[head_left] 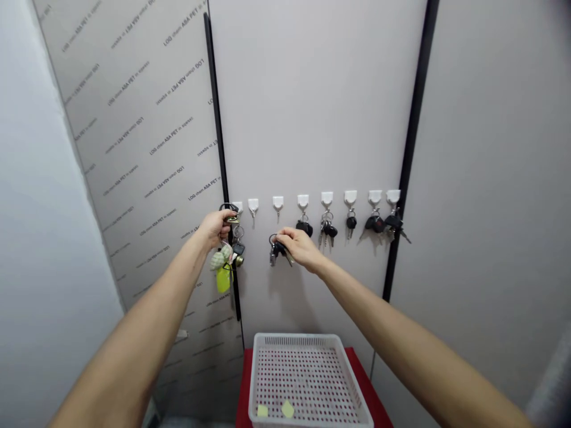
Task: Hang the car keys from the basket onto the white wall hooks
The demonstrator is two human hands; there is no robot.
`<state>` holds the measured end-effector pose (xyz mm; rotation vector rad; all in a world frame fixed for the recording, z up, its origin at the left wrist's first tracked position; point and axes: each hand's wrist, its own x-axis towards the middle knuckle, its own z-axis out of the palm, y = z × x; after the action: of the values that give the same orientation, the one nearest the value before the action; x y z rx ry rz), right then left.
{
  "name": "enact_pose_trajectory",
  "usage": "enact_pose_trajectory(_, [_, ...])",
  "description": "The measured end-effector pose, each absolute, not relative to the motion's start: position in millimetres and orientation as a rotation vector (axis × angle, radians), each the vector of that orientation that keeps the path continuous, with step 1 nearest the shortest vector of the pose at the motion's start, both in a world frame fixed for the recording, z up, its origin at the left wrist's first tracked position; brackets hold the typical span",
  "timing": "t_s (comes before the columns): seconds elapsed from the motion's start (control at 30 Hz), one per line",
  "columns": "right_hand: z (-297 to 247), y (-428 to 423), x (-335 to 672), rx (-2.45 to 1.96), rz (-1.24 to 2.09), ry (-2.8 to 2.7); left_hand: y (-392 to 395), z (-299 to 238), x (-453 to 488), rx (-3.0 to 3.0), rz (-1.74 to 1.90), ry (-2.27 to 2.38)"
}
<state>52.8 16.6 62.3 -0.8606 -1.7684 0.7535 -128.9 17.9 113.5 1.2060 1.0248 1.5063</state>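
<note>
My left hand [216, 229] is closed on a key bunch beside the leftmost hook. A pale green checked charm [218, 259] and a yellow-green tag [223, 279] dangle below its fingers, near a dark key fob [238, 248]; whether that fob belongs to the held bunch or hangs on the hook, I cannot tell. My right hand [300, 245] pinches a ring of keys [273, 255], dark-headed and metal, held below a bare white hook [278, 203]. Another bare hook [253, 205] sits between the two hands.
Further right, several white hooks carry key bunches, among them one [329, 229] and a black-fobbed one [375, 223]. Black strips [217, 119] edge the panel. Below stands a white perforated basket [294, 339] on a red surface [243, 392], with two pale yellow paper pieces [288, 409] inside.
</note>
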Motion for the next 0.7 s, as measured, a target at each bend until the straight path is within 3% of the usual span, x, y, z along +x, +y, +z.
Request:
enact_pose_trajectory(0.3, [28, 5, 67, -0.860, 0.952, -1.743, 16, 114, -155, 1.222, 1.427, 0.821])
enact_pose_trajectory(0.5, [9, 3, 82, -0.952, 0.975, -1.743, 31, 140, -139, 1.327, 1.361, 1.266])
enact_pose_trajectory(0.7, [-6, -4, 103, -1.039, 0.970, -1.722, 22, 150, -142, 1.260, 1.461, 1.178])
